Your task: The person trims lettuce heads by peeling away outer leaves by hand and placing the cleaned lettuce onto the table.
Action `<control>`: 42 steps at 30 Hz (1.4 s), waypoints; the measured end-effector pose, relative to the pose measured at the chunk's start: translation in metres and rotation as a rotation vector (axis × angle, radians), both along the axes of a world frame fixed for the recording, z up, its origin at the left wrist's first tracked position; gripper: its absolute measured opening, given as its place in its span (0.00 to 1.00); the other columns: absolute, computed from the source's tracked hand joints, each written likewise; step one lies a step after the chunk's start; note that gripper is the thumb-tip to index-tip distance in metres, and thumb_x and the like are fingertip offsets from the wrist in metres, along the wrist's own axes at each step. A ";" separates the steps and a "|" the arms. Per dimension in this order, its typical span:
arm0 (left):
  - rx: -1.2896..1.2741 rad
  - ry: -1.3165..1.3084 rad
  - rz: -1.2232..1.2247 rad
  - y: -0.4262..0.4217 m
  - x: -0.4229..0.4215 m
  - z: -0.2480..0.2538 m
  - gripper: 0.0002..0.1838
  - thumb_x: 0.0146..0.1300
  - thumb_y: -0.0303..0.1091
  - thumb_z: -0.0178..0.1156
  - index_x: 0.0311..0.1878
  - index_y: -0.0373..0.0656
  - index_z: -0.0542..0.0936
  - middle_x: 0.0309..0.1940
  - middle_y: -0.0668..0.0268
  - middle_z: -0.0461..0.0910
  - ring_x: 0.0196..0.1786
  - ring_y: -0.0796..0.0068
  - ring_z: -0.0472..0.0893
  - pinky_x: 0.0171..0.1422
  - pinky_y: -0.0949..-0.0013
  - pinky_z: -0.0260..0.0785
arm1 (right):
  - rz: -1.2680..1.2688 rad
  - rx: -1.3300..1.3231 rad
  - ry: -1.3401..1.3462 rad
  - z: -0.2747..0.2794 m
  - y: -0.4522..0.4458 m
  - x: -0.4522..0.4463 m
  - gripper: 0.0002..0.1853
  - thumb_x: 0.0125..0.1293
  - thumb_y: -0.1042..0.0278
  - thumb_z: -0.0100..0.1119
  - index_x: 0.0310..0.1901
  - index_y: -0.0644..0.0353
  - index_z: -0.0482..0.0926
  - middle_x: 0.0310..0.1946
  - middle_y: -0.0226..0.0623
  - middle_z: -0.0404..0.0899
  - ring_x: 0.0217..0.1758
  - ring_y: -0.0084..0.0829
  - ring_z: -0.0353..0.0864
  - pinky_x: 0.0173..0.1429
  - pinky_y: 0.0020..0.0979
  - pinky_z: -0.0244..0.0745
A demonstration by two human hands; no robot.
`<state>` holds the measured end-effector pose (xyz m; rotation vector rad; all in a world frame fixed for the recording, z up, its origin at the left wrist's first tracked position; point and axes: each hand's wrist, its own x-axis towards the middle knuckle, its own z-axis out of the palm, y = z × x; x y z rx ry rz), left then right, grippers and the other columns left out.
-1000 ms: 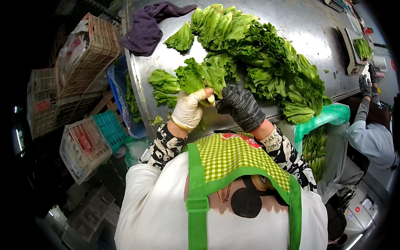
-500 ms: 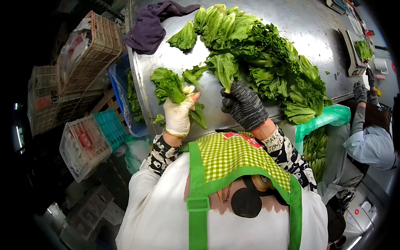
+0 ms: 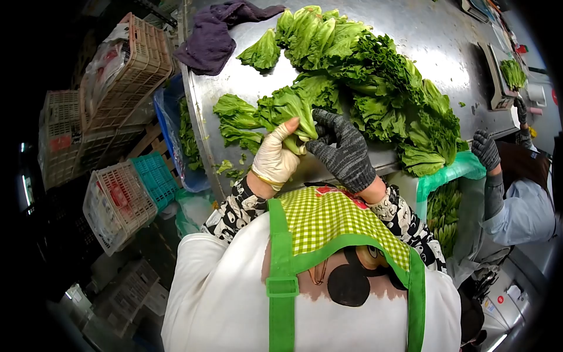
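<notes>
Both hands meet at a head of lettuce (image 3: 288,110) just above the metal table's near edge. My left hand (image 3: 275,157), in a pale thin glove with the thumb bare, is closed around its lower part, near the cut stem. My right hand (image 3: 345,151), in a grey knitted glove, has its fingers curled against the stem end from the other side. Loose lettuce leaves (image 3: 236,114) lie to the left of the held head. Behind the hands stretches a large pile of lettuce (image 3: 375,82).
A dark cloth (image 3: 208,41) lies at the table's (image 3: 258,26) far left. Crates (image 3: 126,76) and a blue-rimmed bin (image 3: 167,126) stand left. At right are a green-lined container (image 3: 448,170) of greens, a scale (image 3: 498,82) and a co-worker's gloved hand (image 3: 485,149).
The lettuce that was in my right hand has come left to my left hand. The leaves formerly in my left hand now lie on the table. The co-worker's hand has moved down and left.
</notes>
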<state>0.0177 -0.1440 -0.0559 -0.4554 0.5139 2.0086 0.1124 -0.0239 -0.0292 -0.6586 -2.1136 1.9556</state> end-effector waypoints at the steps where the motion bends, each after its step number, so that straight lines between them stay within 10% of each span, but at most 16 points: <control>1: 0.033 -0.030 0.025 0.001 0.001 0.000 0.15 0.61 0.25 0.62 0.51 0.38 0.76 0.45 0.61 0.80 0.45 0.70 0.81 0.45 0.70 0.75 | -0.007 0.007 0.007 0.001 -0.001 0.000 0.27 0.56 0.75 0.68 0.59 0.65 0.71 0.45 0.33 0.80 0.42 0.18 0.75 0.46 0.22 0.73; 7: 0.078 -0.108 0.047 0.003 0.001 -0.003 0.18 0.61 0.24 0.61 0.55 0.36 0.73 0.49 0.58 0.78 0.51 0.67 0.79 0.57 0.68 0.73 | -0.056 -0.069 0.029 0.007 -0.003 0.001 0.26 0.56 0.75 0.69 0.57 0.66 0.73 0.45 0.37 0.79 0.45 0.21 0.78 0.49 0.24 0.75; 12: 0.059 0.016 0.094 0.005 0.012 0.002 0.20 0.59 0.22 0.63 0.55 0.38 0.73 0.49 0.60 0.78 0.53 0.68 0.77 0.61 0.68 0.71 | 0.019 0.408 0.068 -0.006 0.006 0.002 0.15 0.59 0.74 0.65 0.48 0.66 0.78 0.37 0.41 0.81 0.38 0.29 0.81 0.43 0.28 0.75; 19: -0.151 0.133 0.013 0.010 0.020 -0.008 0.08 0.57 0.25 0.67 0.41 0.40 0.81 0.29 0.70 0.81 0.26 0.81 0.76 0.28 0.78 0.66 | 0.147 0.979 0.146 -0.006 0.015 0.003 0.07 0.65 0.73 0.56 0.41 0.65 0.79 0.30 0.44 0.78 0.28 0.37 0.78 0.33 0.33 0.72; 27: -0.186 0.161 0.203 0.015 0.020 0.005 0.10 0.59 0.21 0.62 0.44 0.35 0.79 0.34 0.64 0.80 0.29 0.80 0.75 0.34 0.76 0.68 | -0.261 -0.550 -0.126 -0.012 0.015 -0.002 0.12 0.69 0.65 0.53 0.44 0.65 0.78 0.25 0.31 0.77 0.23 0.17 0.73 0.29 0.19 0.71; 34: 0.041 -0.044 0.139 0.005 0.005 -0.003 0.16 0.60 0.23 0.60 0.52 0.35 0.75 0.43 0.60 0.80 0.45 0.67 0.79 0.50 0.63 0.71 | -0.045 0.246 -0.123 -0.049 0.016 0.009 0.15 0.62 0.73 0.60 0.50 0.66 0.76 0.35 0.40 0.80 0.33 0.28 0.79 0.41 0.28 0.77; 42: 0.003 -0.060 0.048 0.014 0.013 0.003 0.18 0.60 0.22 0.61 0.54 0.36 0.75 0.49 0.59 0.79 0.52 0.67 0.78 0.62 0.64 0.69 | 0.024 0.353 0.049 0.000 0.013 0.000 0.22 0.58 0.71 0.65 0.54 0.65 0.74 0.43 0.46 0.78 0.40 0.33 0.80 0.43 0.30 0.76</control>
